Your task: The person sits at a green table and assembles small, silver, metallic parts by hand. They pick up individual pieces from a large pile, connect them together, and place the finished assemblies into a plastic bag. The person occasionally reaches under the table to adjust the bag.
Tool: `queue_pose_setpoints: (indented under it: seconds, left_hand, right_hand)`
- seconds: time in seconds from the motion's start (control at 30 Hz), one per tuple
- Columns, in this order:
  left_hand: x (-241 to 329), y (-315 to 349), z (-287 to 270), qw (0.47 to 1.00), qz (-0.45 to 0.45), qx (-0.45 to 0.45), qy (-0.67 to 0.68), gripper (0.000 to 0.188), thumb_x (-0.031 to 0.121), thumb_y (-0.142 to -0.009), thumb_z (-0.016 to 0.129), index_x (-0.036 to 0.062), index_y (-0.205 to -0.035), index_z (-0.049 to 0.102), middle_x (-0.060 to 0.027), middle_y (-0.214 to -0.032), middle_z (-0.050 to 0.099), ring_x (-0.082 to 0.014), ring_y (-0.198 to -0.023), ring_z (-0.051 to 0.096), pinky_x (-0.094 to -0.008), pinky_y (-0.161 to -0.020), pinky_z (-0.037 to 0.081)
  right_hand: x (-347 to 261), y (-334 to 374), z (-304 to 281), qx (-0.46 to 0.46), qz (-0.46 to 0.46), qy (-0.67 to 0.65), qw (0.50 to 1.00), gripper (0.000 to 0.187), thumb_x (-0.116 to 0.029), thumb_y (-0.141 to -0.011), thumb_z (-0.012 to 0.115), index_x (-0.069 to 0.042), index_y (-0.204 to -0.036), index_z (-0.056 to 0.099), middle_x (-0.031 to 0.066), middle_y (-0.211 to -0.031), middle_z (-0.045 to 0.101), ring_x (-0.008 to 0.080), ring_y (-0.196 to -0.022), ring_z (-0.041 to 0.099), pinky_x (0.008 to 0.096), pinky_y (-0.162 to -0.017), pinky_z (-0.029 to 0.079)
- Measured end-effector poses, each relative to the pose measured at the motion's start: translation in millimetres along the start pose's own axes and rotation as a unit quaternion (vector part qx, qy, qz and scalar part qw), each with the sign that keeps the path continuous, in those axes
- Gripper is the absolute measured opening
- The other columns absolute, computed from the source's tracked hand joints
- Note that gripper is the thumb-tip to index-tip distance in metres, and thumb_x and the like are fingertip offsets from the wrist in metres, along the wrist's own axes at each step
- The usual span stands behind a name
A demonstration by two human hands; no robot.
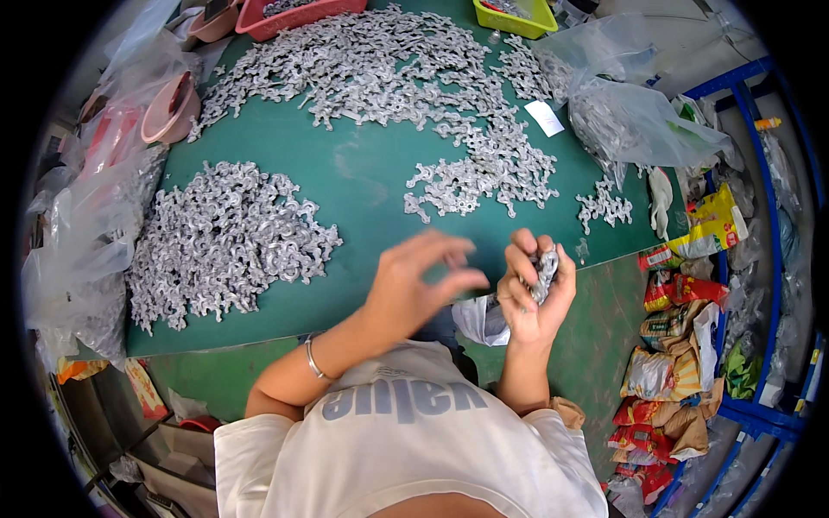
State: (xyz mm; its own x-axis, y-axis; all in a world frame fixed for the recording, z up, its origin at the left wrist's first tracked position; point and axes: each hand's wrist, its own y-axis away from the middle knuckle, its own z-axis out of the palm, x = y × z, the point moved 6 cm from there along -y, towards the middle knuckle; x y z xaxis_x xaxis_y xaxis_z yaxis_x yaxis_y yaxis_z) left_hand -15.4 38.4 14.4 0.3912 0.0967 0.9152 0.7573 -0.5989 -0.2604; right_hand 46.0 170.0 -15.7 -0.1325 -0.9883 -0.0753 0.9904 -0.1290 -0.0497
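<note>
My right hand [534, 318] is raised over the table's near edge, its fingers curled around small grey metal castings [546, 274]; how many it holds I cannot tell. To its left, my left hand [404, 285] hovers with thumb and fingers apart, slightly smeared by motion, and nothing shows between them. A dense heap of the same castings [229, 242] lies on the table left of my hands. Beyond them, a looser spread of castings [471, 177] runs back to a wide pile [371, 69] along the far side.
The green table [363, 181] carries a white paper slip [544, 118], a clear plastic bag of parts [617, 121] and a white glove [661, 203]. Red [298, 24] and yellow-green [518, 19] bins stand behind. Plastic bags [86, 233] line the left; a blue rack [768, 216] stands right.
</note>
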Motion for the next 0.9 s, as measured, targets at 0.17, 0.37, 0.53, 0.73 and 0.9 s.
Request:
queue_pose_setpoints:
  seconds: [0.17, 0.37, 0.53, 0.73, 0.9]
  left_hand:
    - [-64.7, -9.8, 0.2, 0.949, -0.018, 0.033, -0.312, 0.039, 0.004, -0.069, 0.065, 0.0032, -0.106, 0.053, -0.0106, -0.110, 0.048, -0.0272, -0.102, 0.044, -0.0360, -0.082, 0.037]
    - [-105.9, -16.8, -5.0, 0.956, -0.033, 0.028, -0.289, 0.029, 0.003, -0.071, 0.062, 0.0010, -0.098, 0.055, -0.0100, -0.100, 0.051, -0.0264, -0.093, 0.050, -0.0327, -0.076, 0.041]
    - [-97.8, -16.3, -16.5, 0.993, -0.098, 0.059, -0.035, 0.014, 0.003, -0.074, 0.061, -0.0020, -0.088, 0.060, -0.0078, -0.085, 0.058, -0.0171, -0.073, 0.056, -0.0259, -0.063, 0.045]
    - [-43.7, -9.8, -12.5, 0.970, -0.172, -0.089, 0.146, 0.014, 0.006, -0.081, 0.059, -0.0035, -0.091, 0.060, -0.0049, -0.085, 0.061, -0.0089, -0.078, 0.055, -0.0219, -0.068, 0.045]
    - [-19.6, -4.5, -2.6, 0.909, -0.195, -0.182, 0.321, 0.016, 0.007, -0.082, 0.058, -0.0026, -0.095, 0.059, -0.0046, -0.083, 0.061, -0.0073, -0.074, 0.055, -0.0214, -0.067, 0.045]
  right_hand:
    - [-0.2, -2.8, -11.0, 0.174, -0.066, 0.054, 0.981, 0.019, -0.023, -0.089, 0.045, -0.009, -0.100, 0.048, 0.0067, -0.083, 0.042, 0.0174, -0.074, 0.043, 0.0248, -0.043, 0.044]
    - [-3.8, -2.3, -33.6, 0.162, -0.051, 0.335, 0.927, 0.013, -0.014, -0.086, 0.053, -0.003, -0.091, 0.052, 0.0064, -0.071, 0.045, 0.0164, -0.067, 0.050, 0.0198, -0.038, 0.039]
    - [-4.9, -4.3, -39.3, 0.197, -0.066, 0.459, 0.864, 0.021, -0.005, -0.080, 0.060, 0.004, -0.099, 0.056, 0.0060, -0.073, 0.053, 0.0130, -0.059, 0.053, 0.0200, -0.038, 0.040]
    - [5.1, -3.6, -10.2, 0.139, -0.079, 0.554, 0.817, 0.030, -0.001, -0.077, 0.060, 0.004, -0.107, 0.055, 0.0055, -0.077, 0.055, 0.0097, -0.061, 0.054, 0.0179, -0.041, 0.042]
    - [8.9, 2.7, 11.0, 0.070, -0.042, 0.590, 0.803, 0.019, 0.001, -0.076, 0.060, 0.005, -0.095, 0.059, 0.0085, -0.080, 0.057, 0.0102, -0.062, 0.057, 0.0177, -0.042, 0.044]
